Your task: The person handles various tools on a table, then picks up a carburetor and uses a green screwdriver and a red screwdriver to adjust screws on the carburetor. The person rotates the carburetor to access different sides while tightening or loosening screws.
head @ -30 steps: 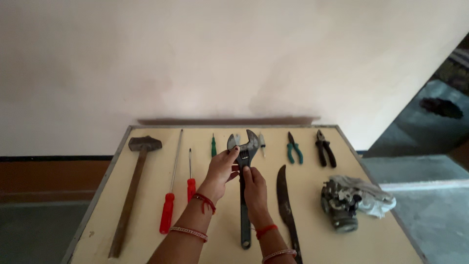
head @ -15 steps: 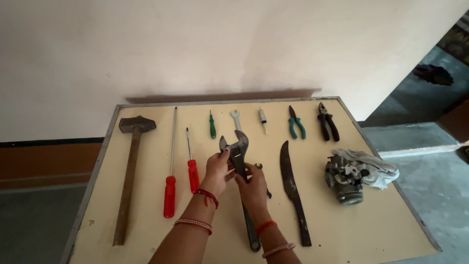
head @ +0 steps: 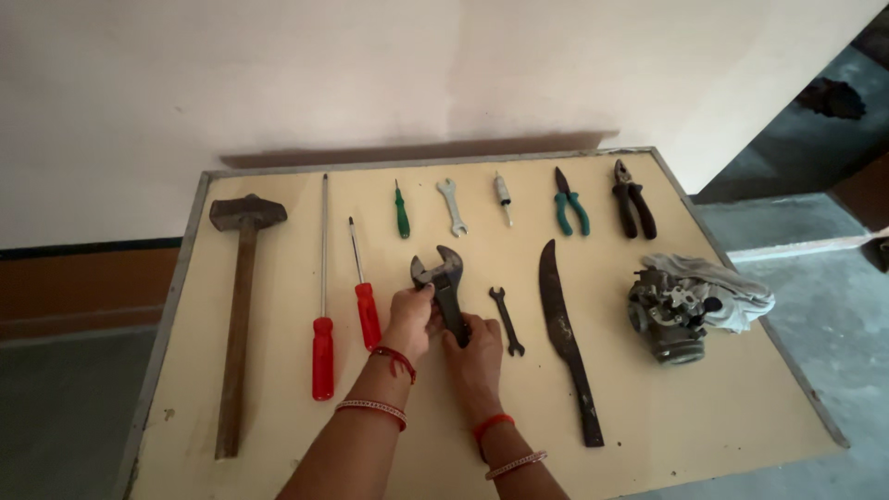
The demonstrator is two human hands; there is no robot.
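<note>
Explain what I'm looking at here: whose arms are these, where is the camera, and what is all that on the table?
There is no machine: a person wears a camera on the head, looking down at their own two hands. The left hand and right hand together hold a dark adjustable wrench just above a yellowish table. Laid out around it are a hammer, two red screwdrivers, a green screwdriver, a silver spanner, a small black spanner, green pliers, dark pliers and a long rusty blade. On the right sits a metal engine part on a cloth.
</note>
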